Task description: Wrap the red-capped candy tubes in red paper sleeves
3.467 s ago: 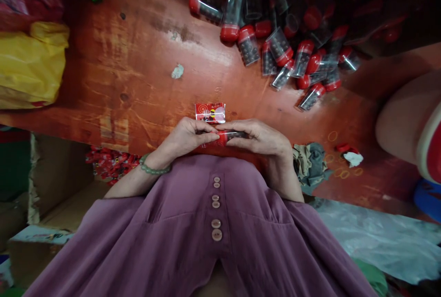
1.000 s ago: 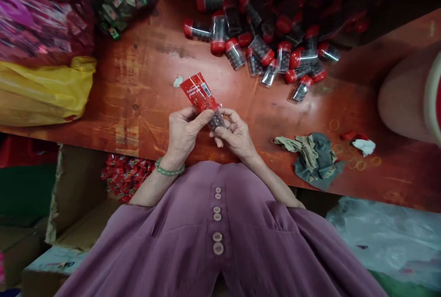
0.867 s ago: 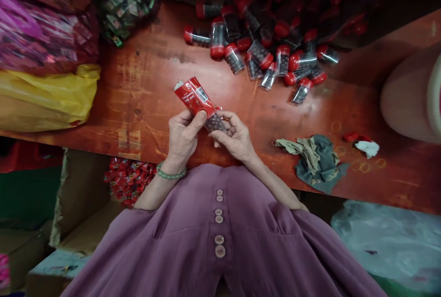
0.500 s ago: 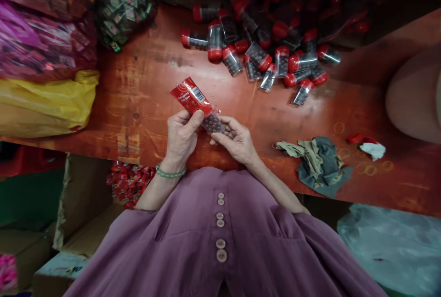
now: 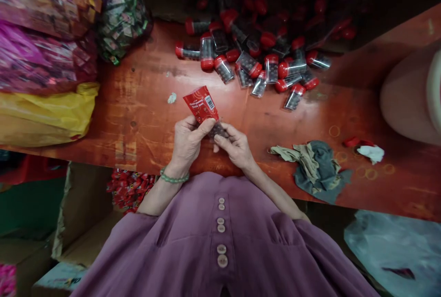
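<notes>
Over the table edge, in front of my body, both hands are closed. My left hand [image 5: 190,142] pinches a red printed plastic sleeve [image 5: 203,104] with a white barcode patch between thumb and fingers. The flat end of the sleeve points up and away from me. Below it shows the dark lower part of a small clear jar [image 5: 218,131] filled with dark round balls. My right hand [image 5: 235,144] grips this jar by its near end, thumb on top. How far the sleeve goes over the jar is hidden by my left thumb.
Several red-capped clear jars [image 5: 248,64] lie heaped at the back. Bags of small packets [image 5: 120,17] and a yellow bag [image 5: 51,113] fill the left. Rags [image 5: 319,168], rubber bands [image 5: 371,174] and a pale bucket [image 5: 406,99] are on the right. A white scrap [image 5: 172,98] lies beyond my left hand.
The red sleeve has turned more upright, its barcode now further right. My hands have come closer together around the jar. A white scrap now shows on the table. The camera view has shifted slightly.
</notes>
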A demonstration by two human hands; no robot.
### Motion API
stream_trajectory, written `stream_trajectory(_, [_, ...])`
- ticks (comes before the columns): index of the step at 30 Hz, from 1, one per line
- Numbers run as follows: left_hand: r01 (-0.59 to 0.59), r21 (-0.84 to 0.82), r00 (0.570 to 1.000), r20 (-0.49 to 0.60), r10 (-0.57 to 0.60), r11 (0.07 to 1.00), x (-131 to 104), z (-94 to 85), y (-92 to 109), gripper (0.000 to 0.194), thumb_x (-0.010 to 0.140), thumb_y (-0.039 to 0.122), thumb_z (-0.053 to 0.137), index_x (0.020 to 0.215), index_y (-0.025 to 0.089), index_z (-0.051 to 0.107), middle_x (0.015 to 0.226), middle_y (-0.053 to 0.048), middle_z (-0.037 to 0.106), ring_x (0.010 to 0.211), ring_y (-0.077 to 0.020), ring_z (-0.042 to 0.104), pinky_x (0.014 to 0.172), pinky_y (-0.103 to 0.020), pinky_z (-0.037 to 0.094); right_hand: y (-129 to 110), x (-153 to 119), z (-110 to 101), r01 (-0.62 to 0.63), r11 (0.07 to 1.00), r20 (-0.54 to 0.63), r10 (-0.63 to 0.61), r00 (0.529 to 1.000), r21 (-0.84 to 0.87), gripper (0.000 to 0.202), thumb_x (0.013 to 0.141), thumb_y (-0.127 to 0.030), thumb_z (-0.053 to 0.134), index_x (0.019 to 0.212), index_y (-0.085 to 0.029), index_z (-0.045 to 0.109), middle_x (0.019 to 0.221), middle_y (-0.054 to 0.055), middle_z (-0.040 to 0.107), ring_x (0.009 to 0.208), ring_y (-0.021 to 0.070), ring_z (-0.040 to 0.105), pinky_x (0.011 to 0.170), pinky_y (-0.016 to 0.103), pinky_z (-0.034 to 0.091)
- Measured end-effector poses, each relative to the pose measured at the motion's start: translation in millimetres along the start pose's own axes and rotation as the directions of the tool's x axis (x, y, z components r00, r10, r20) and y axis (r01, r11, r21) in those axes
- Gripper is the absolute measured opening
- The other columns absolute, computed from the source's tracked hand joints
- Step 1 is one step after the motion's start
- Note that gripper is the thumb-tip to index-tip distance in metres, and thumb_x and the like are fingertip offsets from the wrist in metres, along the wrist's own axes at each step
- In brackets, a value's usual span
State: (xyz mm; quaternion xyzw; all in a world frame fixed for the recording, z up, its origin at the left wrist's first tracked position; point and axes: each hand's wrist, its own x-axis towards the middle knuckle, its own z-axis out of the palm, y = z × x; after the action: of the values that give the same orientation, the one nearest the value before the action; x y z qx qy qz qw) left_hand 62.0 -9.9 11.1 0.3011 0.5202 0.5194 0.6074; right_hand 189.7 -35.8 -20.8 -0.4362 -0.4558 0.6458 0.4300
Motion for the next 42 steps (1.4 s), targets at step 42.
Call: stream_trajectory(42, [0.098,-0.220,0.995,0.039,-0.092,0.970,-7.6,0.3,-11.4,0.040,0.064,0.049,0.086,0.091,0.020,0.077,0.097,-0.009,0.078,0.093,-0.0222,0.073,0.089,-0.036,0.056,-3.5,4.0,-10.5,0.169,0.941,0.044,-0.164,0.986,-0.294,0.027,0.094,-0.035,0.057,0.118,-0.022,0.057,0.092,0.002,0.069,0.058,0.0086,0.061,0.062,0.025,0.055])
